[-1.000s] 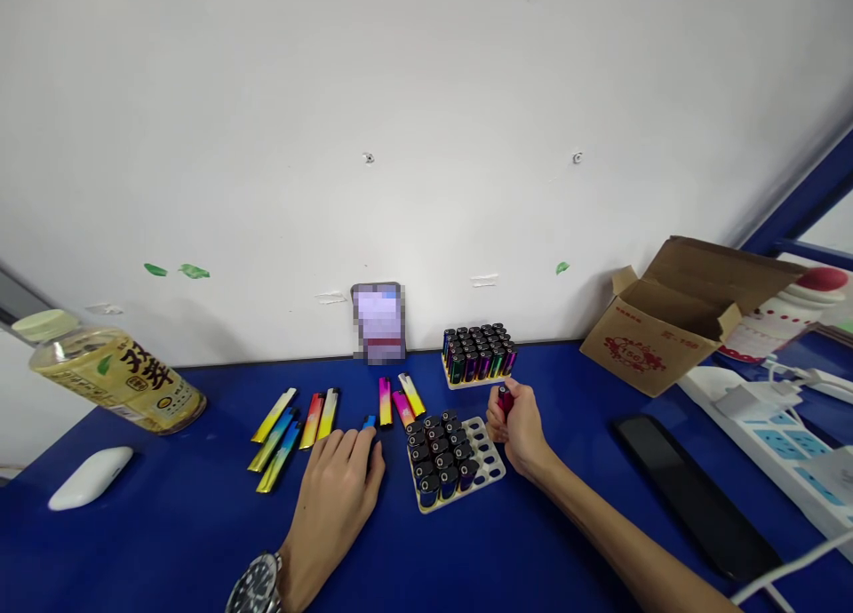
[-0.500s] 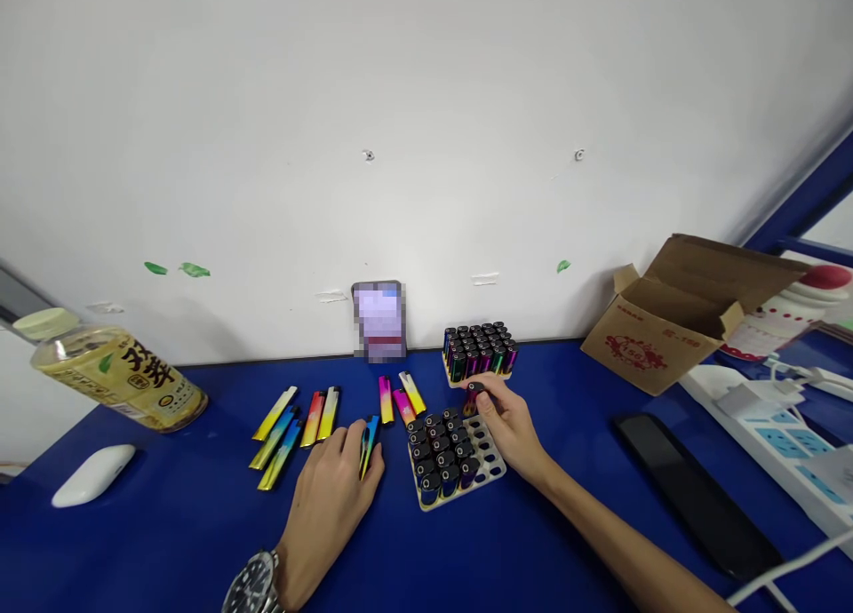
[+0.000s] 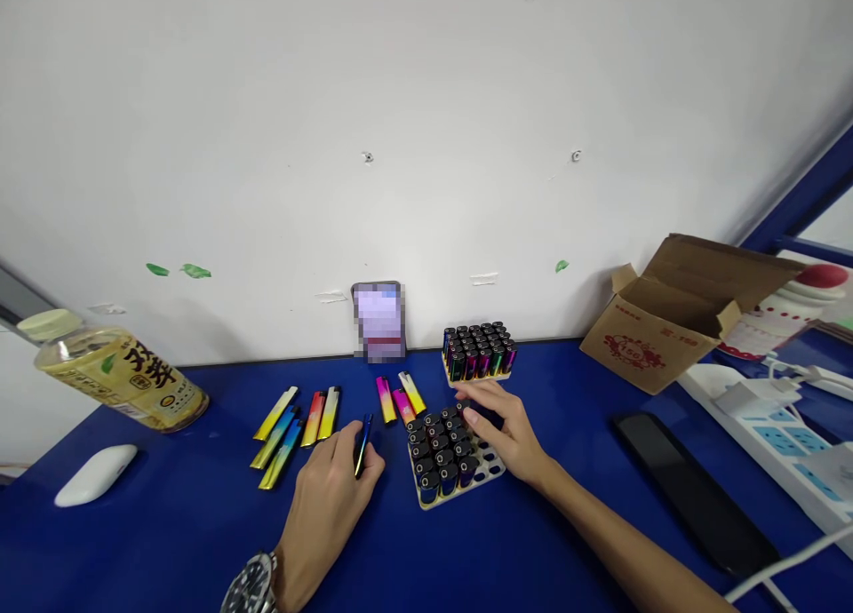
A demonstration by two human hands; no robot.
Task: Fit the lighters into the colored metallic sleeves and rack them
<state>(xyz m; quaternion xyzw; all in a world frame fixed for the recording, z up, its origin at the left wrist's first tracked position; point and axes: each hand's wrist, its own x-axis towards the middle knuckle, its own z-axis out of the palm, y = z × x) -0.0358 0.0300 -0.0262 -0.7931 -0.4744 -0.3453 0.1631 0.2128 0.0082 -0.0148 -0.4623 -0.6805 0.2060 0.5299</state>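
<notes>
My left hand (image 3: 326, 497) rests on the blue table and pinches a blue-and-yellow lighter (image 3: 363, 444) between thumb and fingers, tilted on edge. My right hand (image 3: 503, 431) lies over the far side of a cream tray (image 3: 490, 469) partly filled with upright black-capped lighters (image 3: 440, 449), its fingertips pressing on one at the tray's back row. A second, full tray of lighters (image 3: 478, 354) stands just behind, near the wall. Loose coloured lighters lie flat in two groups, one at left (image 3: 293, 425) and one by the tray (image 3: 398, 398).
A tea bottle (image 3: 113, 373) lies at far left with a white mouse (image 3: 97, 475) in front. An open cardboard box (image 3: 686, 315) sits at right, a black phone (image 3: 697, 497) and a white power strip (image 3: 773, 435) beyond it. A blurred card (image 3: 378, 322) leans on the wall.
My right hand moved left from beside the tray and set its red lighter down into the tray's back row. My left hand lifted the blue-yellow lighter onto its edge.
</notes>
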